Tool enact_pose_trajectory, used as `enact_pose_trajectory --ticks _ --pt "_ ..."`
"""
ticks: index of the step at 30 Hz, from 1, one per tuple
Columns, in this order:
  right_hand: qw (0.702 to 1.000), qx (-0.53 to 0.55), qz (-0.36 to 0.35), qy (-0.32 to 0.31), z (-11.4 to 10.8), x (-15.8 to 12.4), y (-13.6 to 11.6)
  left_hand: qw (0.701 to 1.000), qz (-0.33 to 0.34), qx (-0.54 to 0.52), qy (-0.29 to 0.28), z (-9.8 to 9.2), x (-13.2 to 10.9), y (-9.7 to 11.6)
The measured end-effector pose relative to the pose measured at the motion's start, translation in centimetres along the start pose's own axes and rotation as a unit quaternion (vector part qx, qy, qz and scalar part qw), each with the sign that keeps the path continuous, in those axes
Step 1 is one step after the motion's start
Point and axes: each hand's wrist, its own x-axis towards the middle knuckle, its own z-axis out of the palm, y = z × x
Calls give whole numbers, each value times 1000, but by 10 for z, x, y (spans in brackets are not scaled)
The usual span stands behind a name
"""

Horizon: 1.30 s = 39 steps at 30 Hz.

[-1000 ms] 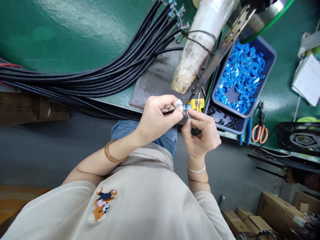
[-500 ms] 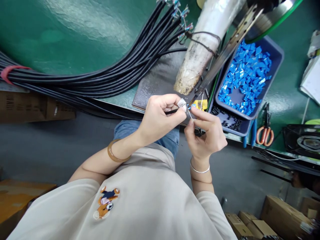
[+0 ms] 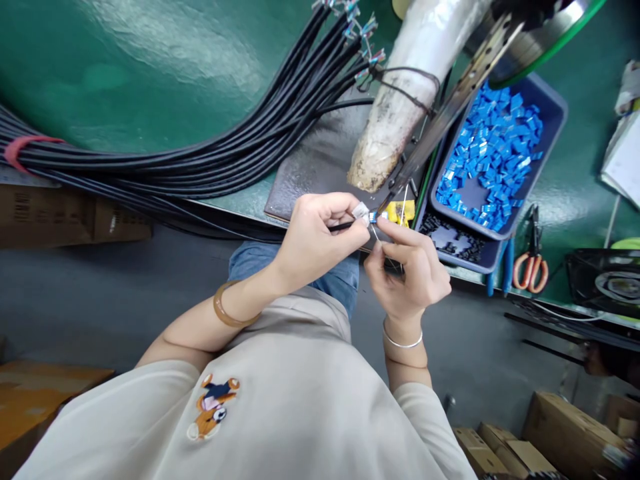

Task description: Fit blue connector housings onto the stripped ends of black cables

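Note:
My left hand point(image 3: 320, 230) is closed around the end of a black cable point(image 3: 341, 227), with a white tag point(image 3: 360, 211) at its fingertips. A small blue piece point(image 3: 373, 217) shows at the cable's end, between my two hands. My right hand point(image 3: 411, 270) pinches a thin silvery wire point(image 3: 375, 233) between thumb and fingers, and its index fingertip is close by the blue piece. Just above the fingertips comes down the dark tip of a slanted metal rod point(image 3: 388, 197). A yellow piece point(image 3: 401, 212) lies behind my right index finger. My fingers partly hide the joint.
A bundle of black cables point(image 3: 200, 167) with stripped coloured ends crosses the green table point(image 3: 165, 67). A white wrapped pipe point(image 3: 415, 73) hangs above. Right stand a bin point(image 3: 553, 113) of blue parts, a lower bin point(image 3: 493, 260) of black parts, and orange-handled cutters point(image 3: 531, 270).
My right hand has shifted slightly left with the wire. More of the blue piece and the yellow piece shows now. My left hand has barely moved.

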Motion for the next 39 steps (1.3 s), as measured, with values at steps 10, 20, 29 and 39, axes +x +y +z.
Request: enact_pose_trajectory --ticks 10,20,29,39 --pt "995 77 68 2 -4 3 1 997 -39 -56 -36 -3 0 2" --pt "996 64 55 1 -4 4 3 998 -20 -51 -23 -1 3 2" --pt "998 45 37 7 -3 5 0 998 -29 -45 -35 -5 6 2" --pt "983 105 149 14 -5 2 0 995 -17 -14 -96 -6 -1 3"
